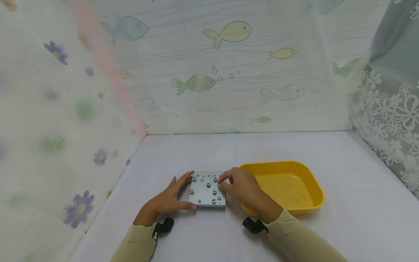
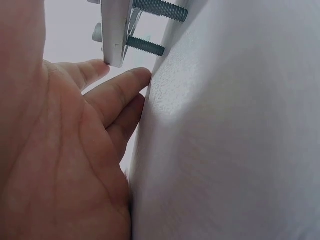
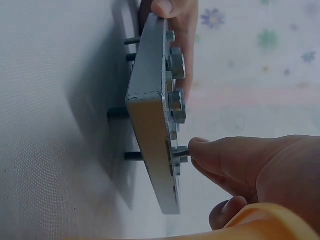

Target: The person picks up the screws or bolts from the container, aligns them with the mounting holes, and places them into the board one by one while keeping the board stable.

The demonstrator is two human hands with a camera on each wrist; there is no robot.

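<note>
A square grey metal plate (image 1: 207, 190) stands on the white table, raised on the shafts of several bolts (image 1: 208, 185) screwed through it. My left hand (image 1: 178, 193) holds its left edge, thumb at the near corner and index finger at the far corner. In the left wrist view a fingertip of my left hand (image 2: 107, 75) touches the plate's corner (image 2: 115, 35) below the bolt threads (image 2: 160, 10). My right hand (image 1: 226, 183) pinches a bolt head at the plate's right edge. Seen from the right wrist, the plate (image 3: 150, 110) is edge-on and my right hand (image 3: 192, 150) grips that bolt (image 3: 181, 155).
A yellow plastic tray (image 1: 312, 180) sits just right of the plate, behind my right hand. Fish-patterned and floral curtains close in the table at the back and both sides. White tabletop (image 1: 229, 153) stretches behind the plate.
</note>
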